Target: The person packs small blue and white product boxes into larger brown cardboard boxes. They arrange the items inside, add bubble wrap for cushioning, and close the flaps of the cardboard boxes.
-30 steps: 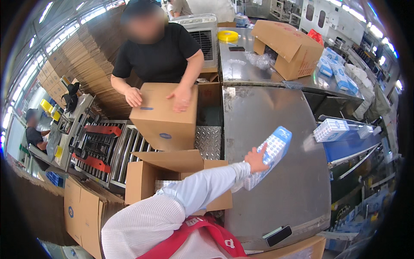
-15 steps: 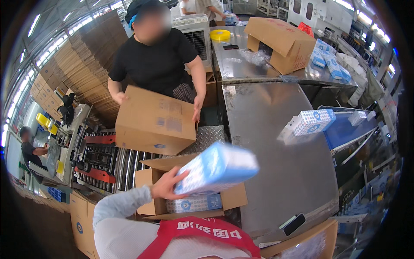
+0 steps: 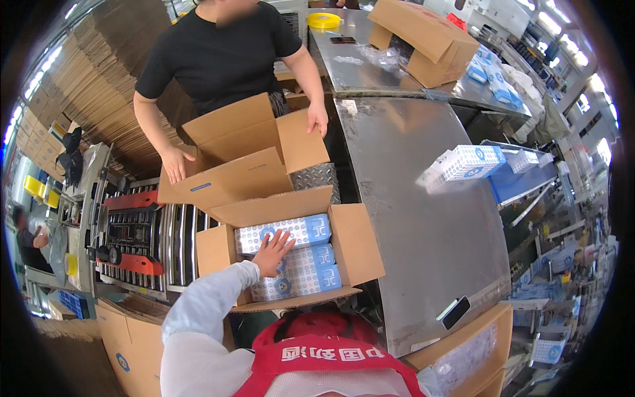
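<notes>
Resting the spread-fingered left hand (image 3: 272, 253) on the far blue-and-white oblong carton (image 3: 295, 226), I'd press evenly; right hand unseen, can't tell its state.

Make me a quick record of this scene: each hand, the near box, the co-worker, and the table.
Left hand: fingers spread over white-and-blue patterned oblong packs
Right hand: not in view
Near box: open brown cardboard box, flaps out, three packs visible inside
Co-worker: person in black T-shirt, both hands at a second open brown cardboard box
Table: grey metal table; another patterned pack beside blue conveyor belt; dark rectangular phone near close end
</notes>
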A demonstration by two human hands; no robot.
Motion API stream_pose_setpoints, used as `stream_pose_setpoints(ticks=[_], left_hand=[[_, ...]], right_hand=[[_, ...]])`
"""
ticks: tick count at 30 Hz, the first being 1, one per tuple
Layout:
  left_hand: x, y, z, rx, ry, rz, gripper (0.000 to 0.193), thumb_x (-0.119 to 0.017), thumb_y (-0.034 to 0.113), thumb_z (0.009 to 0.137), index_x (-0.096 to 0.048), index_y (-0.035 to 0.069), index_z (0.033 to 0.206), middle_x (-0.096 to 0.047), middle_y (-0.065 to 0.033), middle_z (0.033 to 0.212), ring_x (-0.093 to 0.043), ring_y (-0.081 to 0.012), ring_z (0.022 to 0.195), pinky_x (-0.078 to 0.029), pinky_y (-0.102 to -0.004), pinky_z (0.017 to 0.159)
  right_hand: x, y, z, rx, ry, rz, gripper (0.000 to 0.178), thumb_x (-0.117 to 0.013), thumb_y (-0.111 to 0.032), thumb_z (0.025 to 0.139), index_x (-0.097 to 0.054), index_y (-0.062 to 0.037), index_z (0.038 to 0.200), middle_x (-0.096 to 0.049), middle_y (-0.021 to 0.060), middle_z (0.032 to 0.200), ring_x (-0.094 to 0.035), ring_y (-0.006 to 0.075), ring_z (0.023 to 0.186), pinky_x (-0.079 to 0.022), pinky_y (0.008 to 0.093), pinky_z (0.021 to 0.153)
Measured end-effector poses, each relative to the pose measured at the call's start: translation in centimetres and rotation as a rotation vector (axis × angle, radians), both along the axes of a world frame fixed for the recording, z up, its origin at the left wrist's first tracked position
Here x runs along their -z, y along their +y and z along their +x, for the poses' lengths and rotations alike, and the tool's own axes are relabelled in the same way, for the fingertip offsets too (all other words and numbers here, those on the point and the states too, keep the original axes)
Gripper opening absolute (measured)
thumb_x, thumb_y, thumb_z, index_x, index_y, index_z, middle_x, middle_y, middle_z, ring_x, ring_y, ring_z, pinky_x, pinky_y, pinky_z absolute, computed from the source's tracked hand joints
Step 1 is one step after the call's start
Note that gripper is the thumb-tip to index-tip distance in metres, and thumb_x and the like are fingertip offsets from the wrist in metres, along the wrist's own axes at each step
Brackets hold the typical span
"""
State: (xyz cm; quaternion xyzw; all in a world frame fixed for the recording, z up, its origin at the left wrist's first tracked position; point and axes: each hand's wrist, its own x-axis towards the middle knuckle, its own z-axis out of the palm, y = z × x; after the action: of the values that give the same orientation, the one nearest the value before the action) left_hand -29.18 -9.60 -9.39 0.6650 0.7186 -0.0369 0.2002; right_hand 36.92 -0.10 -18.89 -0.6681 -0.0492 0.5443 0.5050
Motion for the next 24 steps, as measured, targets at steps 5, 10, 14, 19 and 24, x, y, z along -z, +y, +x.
stream_pose_setpoints(ticks=[5, 10, 14, 19, 24], left_hand=[[11.3, -0.2, 0.7, -0.124, -0.079, -0.305, 0.143, -0.072, 0.082, 0.050, -0.002, 0.016, 0.155, 0.008, -0.0157, 0.161, 0.011, -0.0391, 0.147, -0.003, -0.0757, 0.104], [10.8, 0.1, 0.1, -0.120, 0.015, -0.267, 0.137, -0.074, 0.074, 0.056, 0.001, 0.017, 0.155, 0.010, -0.0139, 0.161, 0.012, -0.0379, 0.147, -0.006, -0.0766, 0.104], [15.8, -2.7, -0.3, -0.093, -0.056, -0.170, 0.134, -0.066, 0.082, 0.057, -0.005, 0.015, 0.156, 0.010, -0.0137, 0.161, 0.014, -0.0377, 0.147, -0.008, -0.0756, 0.103], [11.6, 0.2, -1.6, -0.127, -0.248, -0.333, 0.112, -0.067, 0.069, 0.074, -0.022, 0.002, 0.151, -0.006, -0.0264, 0.158, -0.001, -0.0434, 0.146, -0.010, -0.0472, 0.118], [6.0, 0.6, 1.3, -0.289, -0.363, -0.432, 0.094, -0.055, 0.066, 0.083, -0.026, 0.007, 0.151, -0.015, -0.0225, 0.158, -0.009, -0.0400, 0.147, -0.013, -0.0461, 0.119]], right_hand=[[-0.7, -1.6, 5.6, 0.095, 0.054, 0.029, 0.038, -0.044, -0.021, 0.097, -0.054, -0.0006, 0.128, -0.061, 0.0148, 0.121, -0.057, 0.0289, 0.113, -0.048, 0.0390, 0.095], [-2.5, -3.3, 12.8, -0.425, -1.401, -0.160, 0.033, -0.057, -0.018, 0.090, -0.061, 0.0016, 0.115, -0.068, 0.0144, 0.101, -0.065, 0.0274, 0.095, -0.053, 0.0431, 0.082], [-11.0, 5.8, 4.5, -0.418, -0.657, 0.164, 0.040, -0.058, -0.018, 0.092, -0.050, -0.0008, 0.127, -0.062, 0.0158, 0.115, -0.061, 0.0319, 0.105, -0.054, 0.0455, 0.084], [-20.5, 11.4, -14.6, -0.820, 0.017, 0.362, 0.054, -0.058, -0.017, 0.095, -0.036, -0.0038, 0.142, -0.055, 0.0177, 0.131, -0.057, 0.0374, 0.117, -0.055, 0.0485, 0.087], [-22.9, 11.4, -31.4, -1.323, 0.443, 0.312, 0.060, -0.058, -0.008, 0.093, -0.031, -0.0096, 0.147, -0.051, 0.0135, 0.137, -0.055, 0.0335, 0.121, -0.056, 0.0487, 0.084]])
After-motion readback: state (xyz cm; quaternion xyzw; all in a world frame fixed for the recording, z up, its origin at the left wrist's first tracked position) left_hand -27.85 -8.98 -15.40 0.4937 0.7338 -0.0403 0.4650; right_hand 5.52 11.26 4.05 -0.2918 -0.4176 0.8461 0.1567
